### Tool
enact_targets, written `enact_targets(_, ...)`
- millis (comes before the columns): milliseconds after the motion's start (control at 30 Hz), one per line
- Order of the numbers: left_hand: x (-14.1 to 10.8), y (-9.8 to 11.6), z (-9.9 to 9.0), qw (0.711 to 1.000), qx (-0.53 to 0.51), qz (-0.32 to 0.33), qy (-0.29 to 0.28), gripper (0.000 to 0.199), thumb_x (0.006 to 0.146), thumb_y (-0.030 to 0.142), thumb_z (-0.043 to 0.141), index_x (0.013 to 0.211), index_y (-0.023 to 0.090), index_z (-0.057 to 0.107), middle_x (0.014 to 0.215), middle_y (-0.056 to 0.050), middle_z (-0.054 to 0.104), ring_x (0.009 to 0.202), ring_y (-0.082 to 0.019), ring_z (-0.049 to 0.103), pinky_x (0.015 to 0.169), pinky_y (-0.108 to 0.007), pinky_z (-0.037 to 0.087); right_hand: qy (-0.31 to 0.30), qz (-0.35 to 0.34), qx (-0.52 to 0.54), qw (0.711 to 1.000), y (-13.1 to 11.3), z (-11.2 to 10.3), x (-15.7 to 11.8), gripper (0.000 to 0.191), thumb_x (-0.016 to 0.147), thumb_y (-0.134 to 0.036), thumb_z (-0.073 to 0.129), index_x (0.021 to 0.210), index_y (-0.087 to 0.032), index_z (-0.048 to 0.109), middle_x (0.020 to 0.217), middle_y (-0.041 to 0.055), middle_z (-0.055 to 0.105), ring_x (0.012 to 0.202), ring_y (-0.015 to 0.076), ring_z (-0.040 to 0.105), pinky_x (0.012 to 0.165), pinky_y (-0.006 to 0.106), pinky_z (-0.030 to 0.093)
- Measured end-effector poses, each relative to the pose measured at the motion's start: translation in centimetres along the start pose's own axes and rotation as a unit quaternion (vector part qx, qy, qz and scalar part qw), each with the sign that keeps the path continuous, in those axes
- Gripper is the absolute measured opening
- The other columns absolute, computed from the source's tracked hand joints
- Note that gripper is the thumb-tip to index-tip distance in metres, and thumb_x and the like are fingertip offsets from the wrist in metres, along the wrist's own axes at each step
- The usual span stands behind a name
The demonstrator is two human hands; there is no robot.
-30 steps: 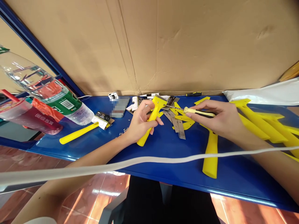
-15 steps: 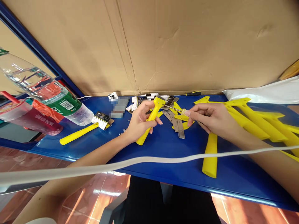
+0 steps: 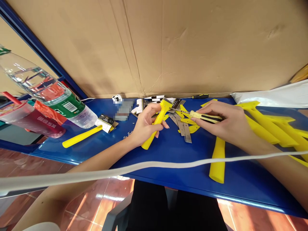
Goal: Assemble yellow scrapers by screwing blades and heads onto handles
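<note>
Head view: left hand (image 3: 144,125) grip clenched on yellow scraper (image 3: 150,142), head up, handle angled toward the near side, mid-counter (image 3: 173,160). Right hand (image 3: 227,123) grip grasping screwdriver (image 3: 205,116) by its yellow-and-black handle, shaft pointing left, tip just beside the scraper head. Steel blades (image 3: 187,134) lie just right of the scraper, toward the far edge. Yellow handle (image 3: 218,160) lies below the right hand, near the front edge.
</note>
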State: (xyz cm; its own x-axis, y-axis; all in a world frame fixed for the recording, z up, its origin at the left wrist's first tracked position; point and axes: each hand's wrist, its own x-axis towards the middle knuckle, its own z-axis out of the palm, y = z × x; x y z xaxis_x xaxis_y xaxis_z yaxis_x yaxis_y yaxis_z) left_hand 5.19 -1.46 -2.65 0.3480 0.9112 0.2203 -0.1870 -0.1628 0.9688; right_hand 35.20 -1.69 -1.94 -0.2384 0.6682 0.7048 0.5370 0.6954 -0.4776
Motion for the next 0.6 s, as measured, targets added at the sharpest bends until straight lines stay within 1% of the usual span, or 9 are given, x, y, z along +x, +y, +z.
enact_targets(67, 0.0, 0.0, 0.0, 1.0, -0.002, 0.001, -0.002, 0.064, 0.071, 0.008, 0.087, 0.124, 0.027, 0.056, 0.151, -0.008, 0.066, 0.086, -0.02, 0.085, 0.045, -0.017, 0.053, 0.019, -0.029, -0.007, 0.999, -0.3, 0.0, 0.2, 0.018, 0.099, -0.043, 0.089, 0.092, -0.029, 0.081, 0.095, 0.0062, 0.087, 0.079, 0.0266, 0.08, 0.07, 0.045, 0.063)
enact_targets(133, 0.0, 0.0, 0.0, 1.0, -0.002, -0.001, 0.001, 0.063, 0.071, 0.008, 0.087, 0.124, 0.028, 0.058, 0.152, -0.009, 0.066, 0.085, -0.021, 0.085, 0.043, -0.018, 0.053, 0.014, -0.009, -0.005, 1.0, -0.8, -0.1, 0.3, 0.018, 0.1, -0.045, 0.089, 0.093, -0.03, 0.084, 0.097, 0.007, 0.088, 0.082, 0.0284, 0.081, 0.072, 0.046, 0.065)
enact_targets(233, -0.1, 0.2, 0.1, 1.0, -0.002, -0.007, 0.006, 0.063, 0.07, 0.008, 0.087, 0.123, 0.027, 0.059, 0.153, -0.009, 0.066, 0.085, -0.021, 0.085, 0.043, -0.018, 0.053, -0.007, 0.076, 0.022, 0.997, -1.5, -0.3, 0.4, 0.021, 0.097, -0.051, 0.091, 0.092, -0.031, 0.088, 0.101, 0.0063, 0.089, 0.086, 0.0314, 0.083, 0.078, 0.049, 0.068)
enact_targets(300, -0.1, 0.3, 0.1, 1.0, -0.002, -0.008, 0.005, 0.062, 0.07, 0.008, 0.088, 0.122, 0.027, 0.06, 0.154, -0.009, 0.066, 0.085, -0.021, 0.085, 0.044, -0.018, 0.053, -0.015, 0.137, 0.056, 0.989, -1.7, -0.3, 0.4, 0.028, 0.092, -0.057, 0.095, 0.09, -0.03, 0.089, 0.101, 0.0057, 0.09, 0.085, 0.0317, 0.083, 0.075, 0.048, 0.068)
enact_targets(367, -0.1, 0.2, 0.0, 1.0, -0.002, -0.004, 0.003, 0.06, 0.071, 0.008, 0.088, 0.121, 0.026, 0.061, 0.154, -0.009, 0.066, 0.085, -0.021, 0.085, 0.044, -0.018, 0.054, -0.029, 0.199, 0.092, 0.975, -1.8, -0.4, 0.4, 0.036, 0.086, -0.063, 0.098, 0.092, -0.029, 0.091, 0.098, 0.006, 0.089, 0.075, 0.0287, 0.081, 0.064, 0.043, 0.066)
enact_targets(433, -0.1, 0.2, 0.0, 1.0, 0.001, 0.001, 0.002, 0.06, 0.071, 0.008, 0.088, 0.122, 0.026, 0.062, 0.153, -0.009, 0.067, 0.084, -0.02, 0.084, 0.044, -0.018, 0.054, -0.049, 0.251, 0.116, 0.96, -1.6, -0.4, 0.5, 0.042, 0.083, -0.067, 0.101, 0.093, -0.028, 0.092, 0.08, 0.0047, 0.084, 0.058, 0.0223, 0.071, 0.051, 0.037, 0.056)
enact_targets(500, -0.1, 0.2, 0.0, 1.0, 0.006, 0.003, 0.004, 0.059, 0.071, 0.009, 0.087, 0.121, 0.027, 0.061, 0.152, -0.009, 0.067, 0.084, -0.02, 0.084, 0.044, -0.019, 0.053, -0.076, 0.292, 0.145, 0.942, -1.5, -0.5, 0.6, 0.043, 0.083, -0.066, 0.102, 0.091, -0.026, 0.092, 0.061, 0.0014, 0.072, 0.047, 0.0173, 0.061, 0.048, 0.034, 0.049)
enact_targets(533, 0.0, 0.2, 0.0, 1.0, 0.007, 0.002, 0.005, 0.059, 0.071, 0.009, 0.087, 0.121, 0.027, 0.061, 0.152, -0.009, 0.066, 0.084, -0.021, 0.084, 0.044, -0.019, 0.053, -0.087, 0.309, 0.166, 0.932, -1.4, -0.5, 0.7, 0.041, 0.083, -0.064, 0.103, 0.089, -0.025, 0.091, 0.058, 0.0008, 0.07, 0.045, 0.0158, 0.059, 0.049, 0.033, 0.048)
enact_targets(600, 0.0, 0.3, 0.1, 1.0, 0.004, -0.001, 0.007, 0.059, 0.07, 0.01, 0.088, 0.119, 0.026, 0.059, 0.148, -0.008, 0.066, 0.083, -0.021, 0.084, 0.042, -0.021, 0.053, -0.1, 0.339, 0.214, 0.911, -1.4, -0.4, 0.8, 0.039, 0.084, -0.059, 0.104, 0.086, -0.022, 0.09, 0.069, 0.0035, 0.078, 0.045, 0.0132, 0.058, 0.05, 0.032, 0.046)
